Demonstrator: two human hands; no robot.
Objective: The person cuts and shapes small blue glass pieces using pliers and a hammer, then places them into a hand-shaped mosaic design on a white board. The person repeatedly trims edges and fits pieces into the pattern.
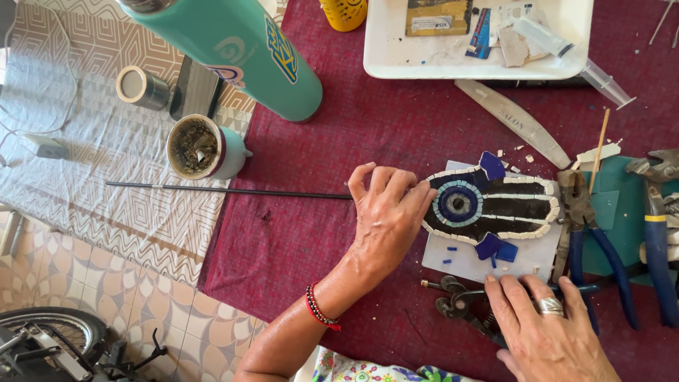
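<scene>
Your one head camera looks steeply down, close above the dark red cloth-covered table [353, 127], tiled floor at left.

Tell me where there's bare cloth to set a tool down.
Bare maroon cloth lies left of the left hand, below the thin black rod; another patch sits between the teal bottle and white tray. It is crowded right of the mosaic piece, around the blue-handled pliers.

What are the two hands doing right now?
Left hand: fingers curled, resting against the mosaic piece, holding nothing.
Right hand: flat and open on the dark tool.
</scene>
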